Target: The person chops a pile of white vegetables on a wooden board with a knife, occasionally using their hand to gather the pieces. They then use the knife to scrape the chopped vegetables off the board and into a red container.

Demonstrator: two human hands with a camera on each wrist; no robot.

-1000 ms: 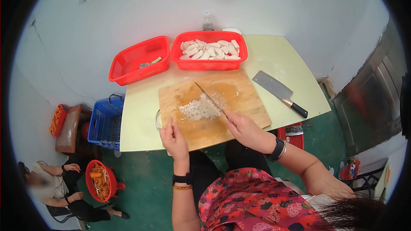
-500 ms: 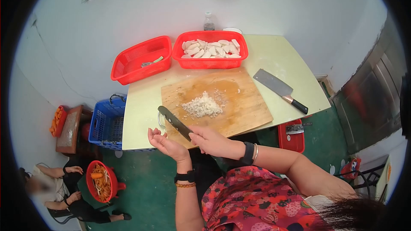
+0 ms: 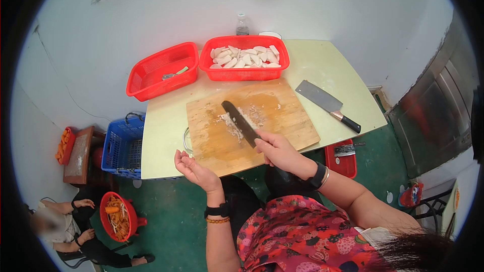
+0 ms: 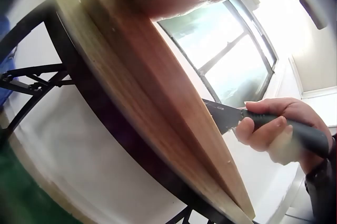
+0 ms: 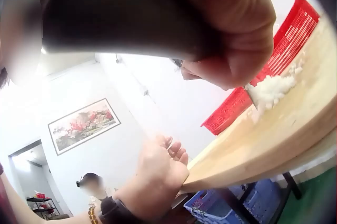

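My right hand [image 3: 285, 153] grips the dark handle of a kitchen knife, seen close in the left wrist view. The long dark blade [image 3: 239, 122] is over a heap of finely chopped white bits [image 5: 276, 90], partly hiding them in the head view. Under the heap lies a wooden cutting board [image 3: 297, 123] stained orange in the middle. My left hand [image 3: 199, 173] is turned palm up with loosely bent fingers, holding nothing, at the board's front left edge.
Behind the board stand a red basket [image 3: 244, 74] of white slices and another red basket [image 3: 151, 78] with a small green-handled tool. A cleaver [image 3: 322, 98] lies right of the board. Below left is a blue crate [image 3: 113, 146]; a seated person [image 3: 60, 221] is beyond.
The knife swung left toward my left hand, then back right over the chopped heap. My left hand turned palm up and moved slightly left and nearer my body.
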